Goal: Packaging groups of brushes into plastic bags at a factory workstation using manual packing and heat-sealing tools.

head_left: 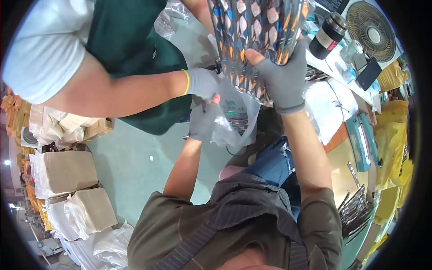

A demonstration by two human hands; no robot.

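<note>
My right hand (285, 78), in a grey glove with bare fingertips, grips a thick bundle of long dark strips (258, 31) patterned with orange, blue and white leaf shapes. It holds the bundle raised, at the far middle. Lower and to the left, my left hand (201, 120) is gloved too, its fingers closed at the edge of a clear plastic bag (229, 132). Similar dark strips show inside the bag, below the bundle. A co-worker's grey-gloved hand (202, 84) meets my left hand at the bag's mouth.
The co-worker in a dark green apron (128, 36) stands at the far left. Cardboard boxes (72, 173) and plastic wrap line the left side. On the right are a black flask (328, 35), a fan (371, 31), a teal device (360, 141) and loose strips (355, 211).
</note>
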